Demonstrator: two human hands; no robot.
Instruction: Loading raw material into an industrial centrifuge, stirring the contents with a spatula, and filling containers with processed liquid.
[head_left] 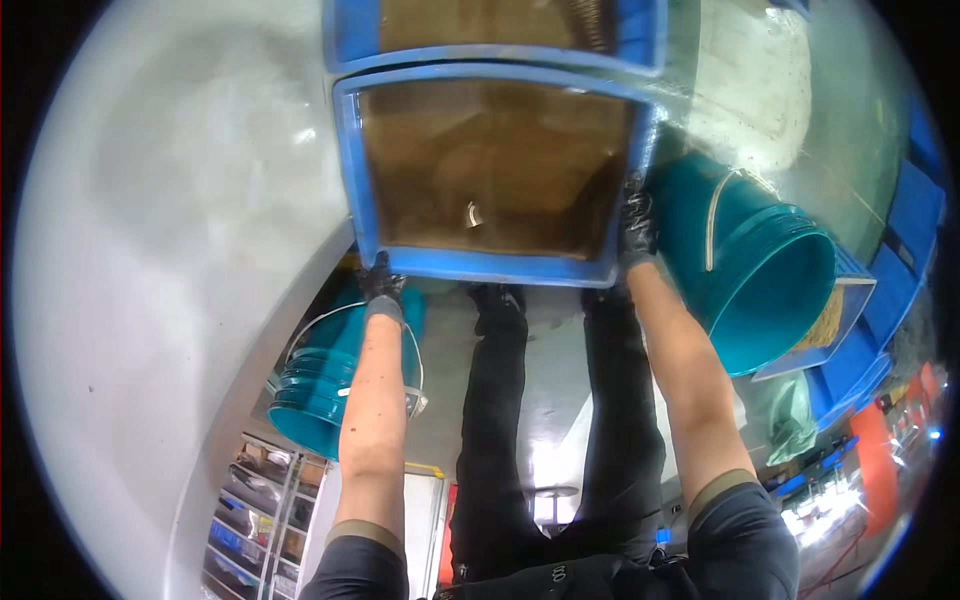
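Observation:
A blue rectangular tub (pixel 440 263) of murky brown liquid (pixel 500 150) sits in front of my feet. My left hand (pixel 381 282), in a black glove, grips the tub's near left corner, with the thumb over the rim; its other fingers are mostly hidden. On the opposite side my right hand (pixel 638 225), also black-gloved, holds the right wall near the front corner. Some of its fingers are hard to make out. A pale curved glint shows on the liquid.
A second blue tub (pixel 500 54) of brown liquid stands directly beyond. Teal buckets flank me: one (pixel 312 385) under my left forearm, a larger one (pixel 745 260) by my right arm. A large grey-white surface (pixel 170 250) fills the left. Blue crates (pixel 905 260) stand far right.

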